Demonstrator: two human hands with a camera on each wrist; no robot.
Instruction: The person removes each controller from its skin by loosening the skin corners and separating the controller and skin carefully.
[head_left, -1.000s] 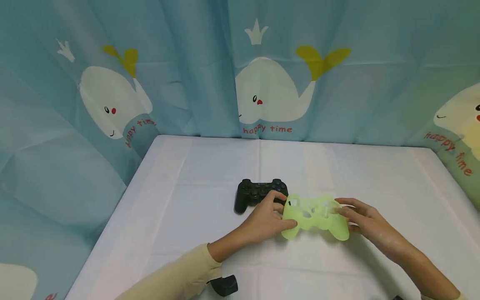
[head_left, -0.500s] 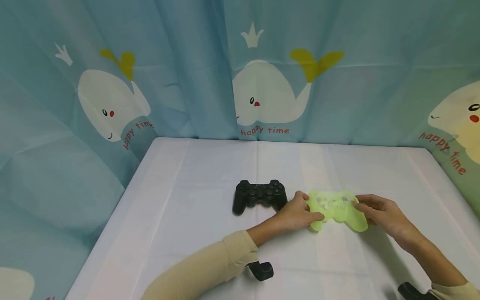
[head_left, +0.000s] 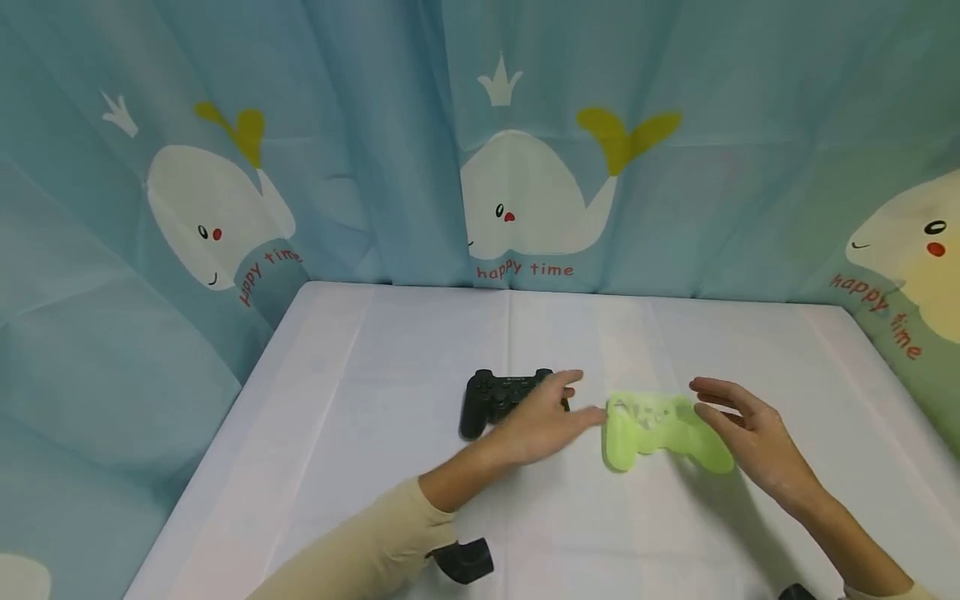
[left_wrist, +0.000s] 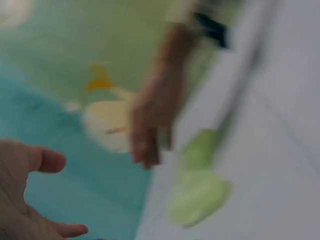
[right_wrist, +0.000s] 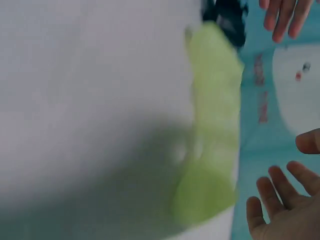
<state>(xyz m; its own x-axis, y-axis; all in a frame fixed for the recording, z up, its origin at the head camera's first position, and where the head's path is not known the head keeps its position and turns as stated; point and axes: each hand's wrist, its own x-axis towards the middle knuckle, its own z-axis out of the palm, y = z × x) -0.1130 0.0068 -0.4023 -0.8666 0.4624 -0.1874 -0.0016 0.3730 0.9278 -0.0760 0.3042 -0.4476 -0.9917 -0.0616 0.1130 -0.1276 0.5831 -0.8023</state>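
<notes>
A pale green, translucent game controller cover (head_left: pixel 660 429) lies on the white table, with cut-outs where buttons would be. My left hand (head_left: pixel 536 425) is spread between it and a black game controller (head_left: pixel 487 402), overlapping part of the black one in the head view. Its thumb points at the cover's left end. At the cover's right end hovers my right hand (head_left: pixel 753 433), fingers relaxed and nothing held. The right wrist view shows this right hand (right_wrist: pixel 285 200) apart from the blurred cover (right_wrist: pixel 215 120). In the left wrist view, the left hand (left_wrist: pixel 30 190) holds nothing.
The white cloth-covered table (head_left: pixel 390 350) meets a blue curtain (head_left: pixel 375 167) with whale prints along its back and sides. A black wrist device (head_left: pixel 463 560) sits under the left sleeve (head_left: pixel 375 542).
The cover moved right in both hands, away from the black controller, and was then let go onto the table. My left hand has since drawn back to the left.
</notes>
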